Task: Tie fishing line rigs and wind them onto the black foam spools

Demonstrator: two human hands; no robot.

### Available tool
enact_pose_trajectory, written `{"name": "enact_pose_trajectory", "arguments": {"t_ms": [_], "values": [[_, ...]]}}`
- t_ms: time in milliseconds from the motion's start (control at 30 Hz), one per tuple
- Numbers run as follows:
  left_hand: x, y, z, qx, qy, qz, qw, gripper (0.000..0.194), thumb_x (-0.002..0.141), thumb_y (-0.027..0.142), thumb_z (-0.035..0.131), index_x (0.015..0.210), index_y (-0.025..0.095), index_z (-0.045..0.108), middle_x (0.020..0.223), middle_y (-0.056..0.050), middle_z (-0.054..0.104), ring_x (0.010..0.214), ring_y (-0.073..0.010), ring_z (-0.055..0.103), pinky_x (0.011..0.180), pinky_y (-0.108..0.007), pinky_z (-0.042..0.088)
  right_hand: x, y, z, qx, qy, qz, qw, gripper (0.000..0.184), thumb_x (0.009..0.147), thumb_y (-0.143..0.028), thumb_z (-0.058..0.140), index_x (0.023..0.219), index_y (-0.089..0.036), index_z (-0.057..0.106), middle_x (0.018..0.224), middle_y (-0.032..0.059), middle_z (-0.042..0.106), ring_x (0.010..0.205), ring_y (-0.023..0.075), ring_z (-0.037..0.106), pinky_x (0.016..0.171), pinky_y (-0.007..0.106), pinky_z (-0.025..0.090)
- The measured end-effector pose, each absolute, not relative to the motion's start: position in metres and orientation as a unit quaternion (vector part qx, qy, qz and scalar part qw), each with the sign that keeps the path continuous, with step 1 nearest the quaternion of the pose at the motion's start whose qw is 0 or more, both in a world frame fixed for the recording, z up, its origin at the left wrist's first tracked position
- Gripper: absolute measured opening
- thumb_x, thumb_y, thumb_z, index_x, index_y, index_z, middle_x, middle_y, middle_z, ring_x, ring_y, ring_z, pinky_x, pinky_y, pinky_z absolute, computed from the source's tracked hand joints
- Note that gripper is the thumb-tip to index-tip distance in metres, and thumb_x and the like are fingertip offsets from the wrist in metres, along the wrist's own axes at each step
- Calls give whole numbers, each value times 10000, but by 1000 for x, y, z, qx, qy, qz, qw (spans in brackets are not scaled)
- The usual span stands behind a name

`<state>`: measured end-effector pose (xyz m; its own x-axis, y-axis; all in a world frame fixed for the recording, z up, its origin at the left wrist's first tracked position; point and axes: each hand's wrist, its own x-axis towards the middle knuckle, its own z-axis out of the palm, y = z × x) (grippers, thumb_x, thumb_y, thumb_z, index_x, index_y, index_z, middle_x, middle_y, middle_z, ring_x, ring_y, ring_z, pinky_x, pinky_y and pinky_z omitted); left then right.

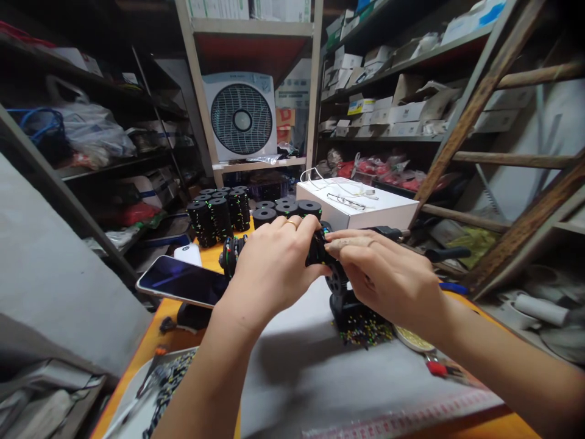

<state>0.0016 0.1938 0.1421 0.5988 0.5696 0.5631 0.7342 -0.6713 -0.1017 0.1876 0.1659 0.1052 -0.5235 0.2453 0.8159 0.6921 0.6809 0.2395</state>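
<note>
My left hand [278,259], a ring on one finger, curls over a row of black spools [232,247] lying on their side above the table. My right hand [395,268] meets it at the right end of the row, its thumb and fingers pinched together against the black rim. Whatever lies between those fingertips is too small to make out. Beneath the hands is a black device with a holed wheel [336,281] and a dark base [340,308]. Many tiny coloured pieces [365,329] are scattered by that base.
Stacked black spools [214,219] stand behind, left of a white box [356,204] with a cable. A phone [180,280] is propped at left above a tray [132,378] of dark parts. A round dish [414,339] and a red-handled tool [436,367] lie at right.
</note>
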Motion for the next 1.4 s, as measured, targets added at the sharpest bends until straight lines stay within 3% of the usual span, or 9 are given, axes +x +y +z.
{"name": "enact_pose_trajectory", "arguments": {"t_ms": [267, 433, 567, 667, 767, 1067, 1133, 1300, 1400], "values": [[2, 193, 142, -877, -368, -255, 172, 355, 828, 419, 638, 1085, 197, 537, 954, -50, 675, 885, -256, 630, 671, -346, 472, 197, 157, 104, -233, -864, -318, 313, 299, 882, -26, 502, 1146, -152, 565, 1158, 146, 682, 1268, 280, 514, 1015, 456, 529], [1, 193, 143, -877, -368, -254, 176, 375, 816, 419, 655, 1091, 189, 543, 954, -58, 673, 896, -266, 635, 679, -348, 480, 204, 146, 95, -259, -855, -391, 222, 370, 881, -27, 507, 1249, -21, 543, 1342, 216, 552, 1356, 305, 397, 1100, 444, 439], [3, 192, 142, -881, -363, -245, 179, 397, 827, 382, 656, 1136, 167, 528, 978, -74, 677, 933, -274, 636, 743, -359, 493, 210, 127, 79, -303, -862, -368, 173, 510, 871, 38, 383, 1360, -75, 480, 1463, 149, 438, 1394, 301, 322, 1106, 482, 375], [2, 188, 143, -890, -339, -245, 184, 580, 793, 356, 718, 1267, 140, 462, 1141, -107, 652, 1074, -282, 595, 925, -394, 462, 213, 111, 62, -398, -862, -239, 203, 305, 887, -34, 442, 1060, -162, 658, 1186, 112, 629, 1138, 284, 527, 897, 461, 495], [-7, 178, 151, -896, -314, -266, 164, 672, 772, 346, 747, 1330, 151, 426, 1258, -103, 607, 1188, -265, 532, 1066, -408, 375, 216, 102, 44, -504, -837, -84, 196, 159, 879, -121, 533, 786, -188, 642, 905, 84, 628, 865, 240, 543, 708, 413, 498], [-94, 170, 171, -834, -353, -423, -27, 285, 948, 368, 484, 1212, 280, 544, 1259, -23, 615, 1188, -184, 554, 1065, -355, 420, 223, 108, 4, -552, -800, -42, 232, 123, 877, -194, 559, 788, -209, 641, 866, 73, 605, 871, 250, 552, 731, 404, 479], [-106, 175, 162, -824, -357, -435, -71, 317, 934, 384, 506, 1229, 267, 523, 1305, -43, 584, 1238, -200, 520, 1097, -389, 395, 223, 107, 3, -545, -804, -36, 237, 149, 900, -193, 509, 802, -211, 620, 877, 76, 599, 853, 247, 561, 715, 401, 487], [-109, 185, 129, -834, -409, -351, -121, 779, 723, 322, 780, 1378, 290, 361, 1462, -54, 431, 1345, -222, 405, 1140, -404, 339, 210, 104, 29, -467, -832, 2, 301, 172, 949, -159, 402, 857, -213, 537, 815, 45, 597, 701, 163, 587, 600, 282, 496], [-102, 187, 117, -831, -396, -364, -142, 678, 781, 254, 724, 1360, 289, 374, 1415, -50, 476, 1290, -203, 467, 1128, -405, 350, 194, 104, 57, -423, -841, -31, 336, 143, 942, -134, 415, 868, -216, 505, 763, 18, 587, 637, 134, 579, 551, 237, 473]]}}
